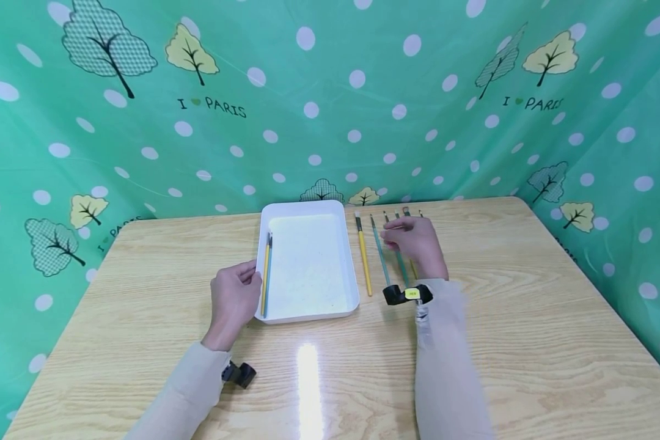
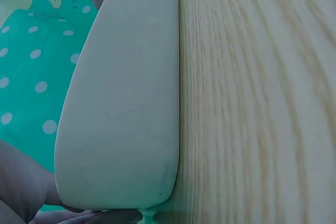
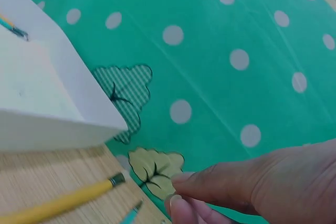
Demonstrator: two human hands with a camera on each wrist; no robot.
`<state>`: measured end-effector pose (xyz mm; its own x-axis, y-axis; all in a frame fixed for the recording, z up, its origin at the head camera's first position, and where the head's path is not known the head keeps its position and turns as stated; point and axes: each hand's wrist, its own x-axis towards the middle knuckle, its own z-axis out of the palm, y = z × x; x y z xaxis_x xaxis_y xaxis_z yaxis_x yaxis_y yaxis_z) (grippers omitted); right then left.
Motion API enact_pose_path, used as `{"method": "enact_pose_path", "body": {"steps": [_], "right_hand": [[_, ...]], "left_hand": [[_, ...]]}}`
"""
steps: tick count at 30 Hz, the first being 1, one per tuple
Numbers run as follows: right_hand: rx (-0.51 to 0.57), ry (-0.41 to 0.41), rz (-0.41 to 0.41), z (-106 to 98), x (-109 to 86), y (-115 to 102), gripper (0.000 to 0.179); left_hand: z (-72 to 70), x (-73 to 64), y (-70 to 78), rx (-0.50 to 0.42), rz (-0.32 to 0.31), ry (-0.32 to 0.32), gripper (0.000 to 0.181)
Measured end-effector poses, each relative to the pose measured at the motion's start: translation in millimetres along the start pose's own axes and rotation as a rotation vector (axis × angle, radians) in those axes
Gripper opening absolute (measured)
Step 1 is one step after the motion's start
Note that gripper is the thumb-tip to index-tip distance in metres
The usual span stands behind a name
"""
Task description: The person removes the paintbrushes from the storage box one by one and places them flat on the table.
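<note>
A shallow white tray (image 1: 310, 263) lies on the table, with a yellow paintbrush (image 1: 266, 275) and a blue paintbrush (image 1: 270, 275) side by side along its left wall. My left hand (image 1: 235, 299) grips the tray's left edge near the front corner; in the left wrist view the fingers reach round the tray wall (image 2: 121, 103). Above the row of paintbrushes to the right of the tray is my right hand (image 1: 415, 241). Its thumb and index finger are bent close together, and I see nothing between them in the right wrist view. The hand partly hides several paintbrushes below.
Nearest the tray on the right lies a thick yellow paintbrush (image 1: 364, 260), then a teal paintbrush (image 1: 381, 250). Several more brushes continue to the right. A green dotted curtain (image 1: 330, 110) hangs behind the wooden table (image 1: 528, 293).
</note>
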<state>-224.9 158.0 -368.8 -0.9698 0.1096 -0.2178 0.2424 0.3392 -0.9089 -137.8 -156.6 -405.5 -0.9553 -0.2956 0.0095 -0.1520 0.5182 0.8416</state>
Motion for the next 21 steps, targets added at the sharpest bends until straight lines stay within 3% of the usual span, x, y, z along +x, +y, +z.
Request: {"method": "enact_pose_path", "body": {"steps": [12,21], "right_hand": [[-0.018,-0.074,-0.077,38,-6.2,-14,0.023],[-0.078,-0.116,-0.086,60,-13.2,-24,0.018]], "left_hand": [[0.6,0.0,0.3,-0.002,-0.019,-0.003,0.034],[-0.1,0.2,0.6,0.004,-0.013,-0.004,0.033]]}}
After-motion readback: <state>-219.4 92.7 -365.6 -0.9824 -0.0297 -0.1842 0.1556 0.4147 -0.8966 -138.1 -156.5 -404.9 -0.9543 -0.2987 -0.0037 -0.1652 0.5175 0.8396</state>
